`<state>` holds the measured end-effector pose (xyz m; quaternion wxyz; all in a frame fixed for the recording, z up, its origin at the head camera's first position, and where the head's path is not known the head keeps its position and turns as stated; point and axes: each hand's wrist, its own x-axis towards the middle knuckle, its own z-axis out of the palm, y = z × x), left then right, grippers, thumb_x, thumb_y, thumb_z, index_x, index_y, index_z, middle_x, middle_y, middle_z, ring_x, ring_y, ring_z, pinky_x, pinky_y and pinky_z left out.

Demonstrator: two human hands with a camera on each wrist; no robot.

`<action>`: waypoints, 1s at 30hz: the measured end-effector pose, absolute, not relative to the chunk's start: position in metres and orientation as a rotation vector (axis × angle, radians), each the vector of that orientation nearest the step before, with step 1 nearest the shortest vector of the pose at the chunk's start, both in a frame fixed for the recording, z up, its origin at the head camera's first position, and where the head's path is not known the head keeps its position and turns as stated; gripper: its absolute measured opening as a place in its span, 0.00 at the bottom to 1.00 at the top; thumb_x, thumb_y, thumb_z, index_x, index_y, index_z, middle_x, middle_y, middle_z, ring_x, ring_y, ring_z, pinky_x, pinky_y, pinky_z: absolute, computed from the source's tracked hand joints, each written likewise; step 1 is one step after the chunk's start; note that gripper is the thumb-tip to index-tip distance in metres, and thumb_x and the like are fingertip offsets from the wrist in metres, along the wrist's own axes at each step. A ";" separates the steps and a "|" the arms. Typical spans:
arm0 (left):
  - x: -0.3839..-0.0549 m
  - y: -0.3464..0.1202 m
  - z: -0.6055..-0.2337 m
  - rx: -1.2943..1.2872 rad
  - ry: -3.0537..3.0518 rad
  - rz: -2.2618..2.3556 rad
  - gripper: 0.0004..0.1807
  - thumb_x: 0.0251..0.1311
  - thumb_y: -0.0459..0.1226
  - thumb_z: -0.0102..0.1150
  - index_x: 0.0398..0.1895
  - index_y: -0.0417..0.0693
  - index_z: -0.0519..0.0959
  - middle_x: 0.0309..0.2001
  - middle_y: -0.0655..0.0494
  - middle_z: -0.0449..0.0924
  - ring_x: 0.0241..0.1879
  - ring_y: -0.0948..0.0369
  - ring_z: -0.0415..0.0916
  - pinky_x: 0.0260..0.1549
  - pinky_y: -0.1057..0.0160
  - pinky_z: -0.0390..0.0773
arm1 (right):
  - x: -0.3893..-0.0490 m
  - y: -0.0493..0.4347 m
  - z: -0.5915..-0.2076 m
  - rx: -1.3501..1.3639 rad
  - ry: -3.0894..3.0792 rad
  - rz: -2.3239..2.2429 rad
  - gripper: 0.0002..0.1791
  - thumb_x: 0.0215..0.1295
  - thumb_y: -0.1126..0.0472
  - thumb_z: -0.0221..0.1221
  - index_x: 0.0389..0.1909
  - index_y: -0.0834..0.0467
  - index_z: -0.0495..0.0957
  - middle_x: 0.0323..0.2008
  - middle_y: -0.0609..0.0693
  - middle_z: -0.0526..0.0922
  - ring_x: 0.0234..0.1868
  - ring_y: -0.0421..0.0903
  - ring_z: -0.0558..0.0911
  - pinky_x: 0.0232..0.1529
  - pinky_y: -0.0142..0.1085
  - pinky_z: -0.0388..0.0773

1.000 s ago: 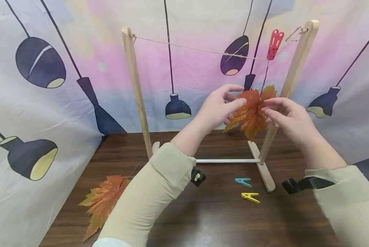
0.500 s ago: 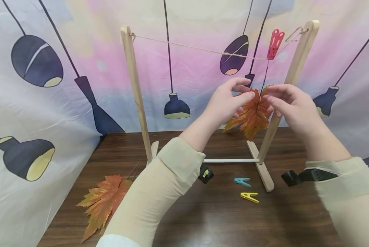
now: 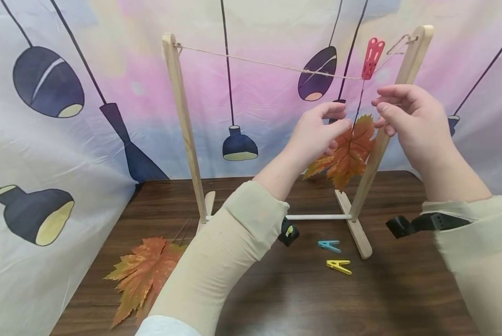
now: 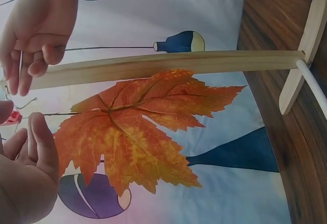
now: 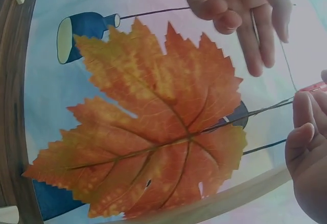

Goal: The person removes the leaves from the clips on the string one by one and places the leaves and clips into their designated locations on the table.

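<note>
An orange artificial maple leaf (image 3: 352, 156) hangs by its thin dark stem from a red clothespin (image 3: 373, 58) clipped on the twine (image 3: 268, 63). My left hand (image 3: 314, 133) is held by the leaf's upper left edge and overlaps it in the head view, fingers loosely bent with nothing in them. My right hand (image 3: 419, 123) hovers below and right of the clothespin, in front of the right wooden post (image 3: 410, 65), its fingers relaxed. Both wrist views show the leaf (image 5: 158, 127) hanging free, with the fingers of both hands apart from it near the stem.
A wooden stand with a left post (image 3: 184, 116) and a white crossbar (image 3: 318, 217) stands on the dark wood table (image 3: 301, 303). Blue (image 3: 329, 246) and yellow (image 3: 339, 267) clothespins lie in front. Orange leaf material (image 3: 143, 275) with thin stems lies at left, partly behind the sleeve.
My right hand has moved up and right, away from the leaf toward the post. My left hand has shifted slightly right and up. The leaf stays hanging from the clothespin.
</note>
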<state>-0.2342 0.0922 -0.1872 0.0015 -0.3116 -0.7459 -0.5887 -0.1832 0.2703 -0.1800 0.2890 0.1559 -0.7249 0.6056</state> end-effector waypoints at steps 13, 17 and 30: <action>-0.238 0.101 -0.187 -0.981 -2.312 -1.978 0.22 0.62 0.39 0.58 0.59 0.53 0.70 0.45 0.60 0.75 0.21 0.56 0.72 0.21 0.63 0.78 | -0.190 0.262 -0.147 0.399 -1.782 1.801 0.14 0.62 0.68 0.59 0.49 0.62 0.74 0.41 0.53 0.79 0.23 0.42 0.78 0.19 0.24 0.71; -0.239 0.107 -0.188 -0.941 -2.317 -1.986 0.22 0.61 0.39 0.59 0.59 0.54 0.71 0.47 0.61 0.76 0.21 0.56 0.73 0.20 0.64 0.78 | -0.191 0.262 -0.143 0.387 -1.780 1.804 0.13 0.62 0.68 0.58 0.48 0.62 0.75 0.41 0.53 0.79 0.22 0.42 0.78 0.19 0.24 0.71; -0.251 0.116 -0.191 -0.895 -2.147 -2.309 0.25 0.61 0.38 0.60 0.62 0.55 0.69 0.56 0.66 0.73 0.21 0.53 0.73 0.24 0.63 0.80 | -0.195 0.256 -0.127 0.311 -1.814 1.704 0.19 0.61 0.66 0.59 0.54 0.61 0.71 0.49 0.51 0.74 0.33 0.43 0.80 0.18 0.24 0.71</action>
